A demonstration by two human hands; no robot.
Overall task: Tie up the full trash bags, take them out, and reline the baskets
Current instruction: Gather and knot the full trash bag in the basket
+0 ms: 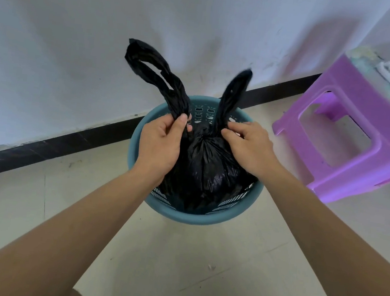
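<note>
Beneath left hand [159, 143], right hand [250, 144] — pinched bag [209, 164].

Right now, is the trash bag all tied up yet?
Done: the black bag is gathered at its neck. In hand: the left hand grips the left handle, the right hand the right handle; no finished knot shows. Left: the bag sits in the teal basket, not lifted out; no fresh liner shows.

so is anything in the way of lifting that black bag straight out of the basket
nothing visible does: the left hand and right hand pinch the handles of the black bag, and the purple stool stands off to the right, apart from the teal basket
</note>
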